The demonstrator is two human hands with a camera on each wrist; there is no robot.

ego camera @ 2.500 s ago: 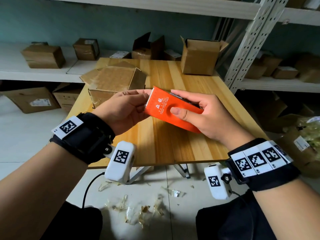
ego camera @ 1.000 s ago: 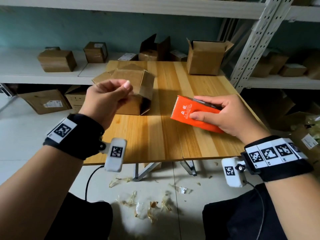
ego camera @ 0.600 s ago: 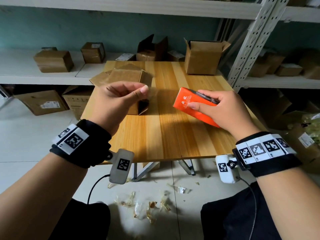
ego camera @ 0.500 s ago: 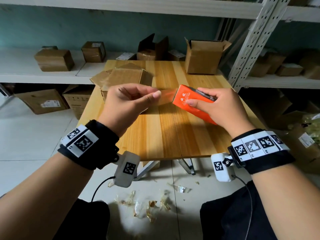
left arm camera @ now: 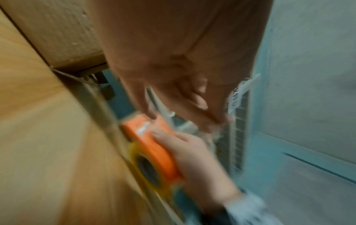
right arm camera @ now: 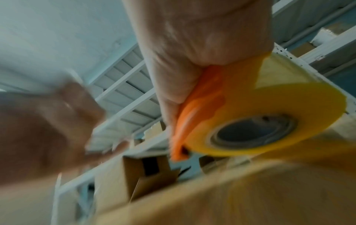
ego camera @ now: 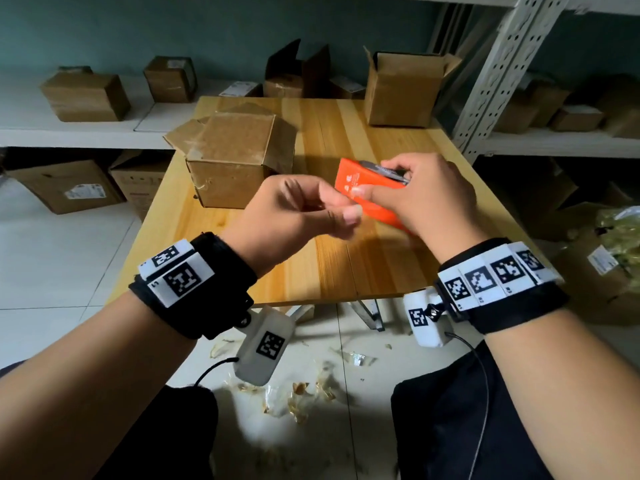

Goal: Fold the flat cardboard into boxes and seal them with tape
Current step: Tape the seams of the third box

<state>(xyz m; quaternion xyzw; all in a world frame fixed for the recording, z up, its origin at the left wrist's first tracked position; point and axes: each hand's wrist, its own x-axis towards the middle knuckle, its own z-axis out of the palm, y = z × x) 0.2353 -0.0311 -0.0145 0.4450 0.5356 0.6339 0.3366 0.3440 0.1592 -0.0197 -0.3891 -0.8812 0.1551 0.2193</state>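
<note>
My right hand (ego camera: 375,180) grips an orange tape dispenser (ego camera: 356,183) above the wooden table (ego camera: 346,265); its yellow tape roll (right arm camera: 279,109) shows in the right wrist view. My left hand (ego camera: 341,207) is right at the dispenser's toothed front edge, thumb pressed to forefinger, apparently pinching the clear tape end. The left wrist view is blurred but shows those fingers (left arm camera: 152,115) touching the dispenser (left arm camera: 154,144). A folded cardboard box (ego camera: 235,157) with loose flaps stands on the table's left, behind my left hand and apart from both hands.
An open-topped carton (ego camera: 401,91) stands at the table's far right corner. Shelves behind and to the right hold several small boxes (ego camera: 86,95). A perforated metal post (ego camera: 498,64) rises beside the table. Tape scraps (ego camera: 298,393) litter the floor by my knees.
My left hand, which had drawn away to the left with a pinch, has come back to the dispenser's front edge. My right hand lifted and tilted the dispenser slightly.
</note>
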